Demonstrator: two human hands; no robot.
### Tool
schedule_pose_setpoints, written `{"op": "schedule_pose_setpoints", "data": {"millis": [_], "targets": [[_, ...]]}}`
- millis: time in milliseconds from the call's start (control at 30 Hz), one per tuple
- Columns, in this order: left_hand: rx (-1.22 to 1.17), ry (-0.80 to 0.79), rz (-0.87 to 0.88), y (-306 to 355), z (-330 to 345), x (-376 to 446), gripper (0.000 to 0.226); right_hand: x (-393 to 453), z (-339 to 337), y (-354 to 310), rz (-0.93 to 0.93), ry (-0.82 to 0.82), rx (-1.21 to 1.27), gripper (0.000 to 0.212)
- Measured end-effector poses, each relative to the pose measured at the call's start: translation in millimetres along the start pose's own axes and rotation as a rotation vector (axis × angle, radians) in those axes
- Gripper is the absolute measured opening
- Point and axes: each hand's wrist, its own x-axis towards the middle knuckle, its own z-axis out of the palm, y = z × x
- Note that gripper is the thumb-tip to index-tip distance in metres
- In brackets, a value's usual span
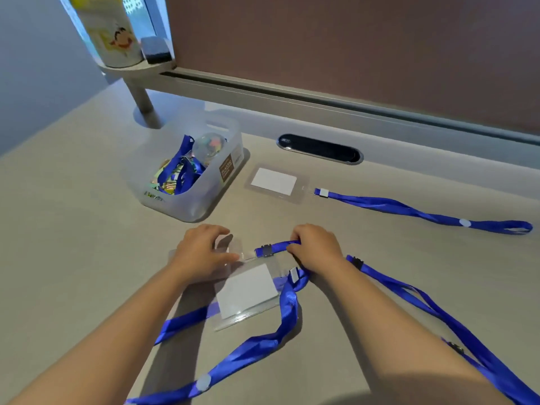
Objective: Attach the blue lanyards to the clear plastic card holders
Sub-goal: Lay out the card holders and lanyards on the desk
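Clear card holder w/ white card [247, 290] lies flat, near edge. Blue lanyard end w/ dark clip [267, 250] sits at a 2nd clear holder [230, 249]. Far holder [274, 181] flat, its lanyard [409, 210] stretched right, clip at its edge.

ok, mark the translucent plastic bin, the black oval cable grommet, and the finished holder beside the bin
translucent plastic bin [204, 197]: head view, front wall
black oval cable grommet [320, 149]: head view, centre
finished clear card holder [274, 181]: head view, white insert
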Motion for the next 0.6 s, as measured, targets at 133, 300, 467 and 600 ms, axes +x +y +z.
{"op": "schedule_pose_setpoints", "data": {"millis": [133,300,467,600], "targets": [[0.071,0.005,-0.006,-8.2,2.4,-12.7,0.063,-5.2,-8.9,9.0,0.167,0.131,-0.141,0.022],[0.252,-0.068,0.027,2.2,11.3,-14.6,0.06,-5.9,-19.3,4.2,0.064,0.167,-0.155,0.038],[0.344,-0.132,-0.007,6.6,13.1,-2.3,0.064,4.1,-6.0,-8.9,-0.086,0.026,-0.188,0.029],[0.322,-0.114,-0.006,13.8,9.9,6.8,0.067,9.4,-4.0,-11.2,-0.094,0.034,-0.1,0.02]]}}
